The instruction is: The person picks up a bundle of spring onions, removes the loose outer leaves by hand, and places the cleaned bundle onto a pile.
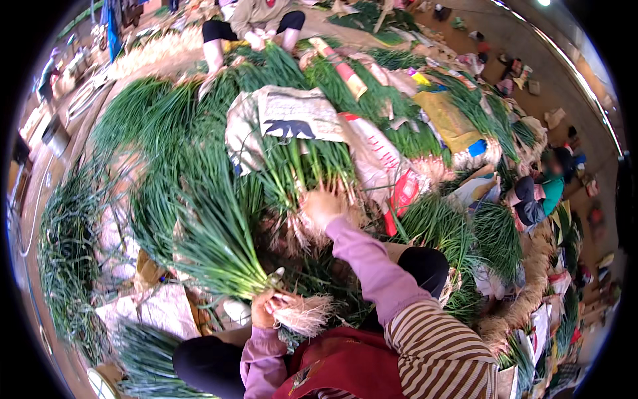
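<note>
My left hand (264, 310) is closed around the white stems of a bunch of green onions (224, 244), whose pale roots (305, 313) hang out to its right and whose leaves spread up and left. Farther forward, my right hand (324, 209) reaches to the root ends of a pile of green onions (299, 167); its fingers are blurred among the stems, and whether they grip any cannot be told. A printed woven sack (299, 112) covers the upper leaves of that pile.
Heaps of green onions (144, 109) lie all around, with a red-and-white sack (374, 154) and a yellow sack (446, 119) among them. One person (259, 20) sits opposite, another (543, 194) at the right. A metal bucket (56, 135) stands far left, a round container (104, 381) lower left.
</note>
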Motion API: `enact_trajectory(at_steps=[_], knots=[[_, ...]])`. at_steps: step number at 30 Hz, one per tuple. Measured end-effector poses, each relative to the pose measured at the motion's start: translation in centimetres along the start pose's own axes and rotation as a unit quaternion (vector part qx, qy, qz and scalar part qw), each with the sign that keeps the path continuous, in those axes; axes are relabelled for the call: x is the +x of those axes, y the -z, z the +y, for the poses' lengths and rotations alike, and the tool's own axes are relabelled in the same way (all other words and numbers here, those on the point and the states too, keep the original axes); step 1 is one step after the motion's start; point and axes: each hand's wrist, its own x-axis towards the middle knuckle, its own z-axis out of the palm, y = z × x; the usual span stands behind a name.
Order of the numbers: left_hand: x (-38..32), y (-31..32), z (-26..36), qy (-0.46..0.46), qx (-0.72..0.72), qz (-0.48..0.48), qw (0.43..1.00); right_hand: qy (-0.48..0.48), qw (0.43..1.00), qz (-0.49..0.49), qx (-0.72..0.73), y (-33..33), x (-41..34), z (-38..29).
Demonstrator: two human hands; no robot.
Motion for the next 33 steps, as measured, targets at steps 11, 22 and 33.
enact_trajectory(at_steps=[11,22,33], knots=[[-0.8,-1.0,-1.3,0.050,-0.119,-0.014,0.992,0.106,0.957,-0.103,0.248,-5.7,-13.1,-1.7],[-1.1,0.3,-2.5,0.043,-0.141,-0.013,0.989,0.195,0.963,0.027,0.185,-8.8,-14.2,-4.1],[-1.4,-0.6,-2.2,0.052,-0.128,-0.070,0.988,-0.072,0.762,-0.375,0.523,-4.4,-19.6,-0.8]])
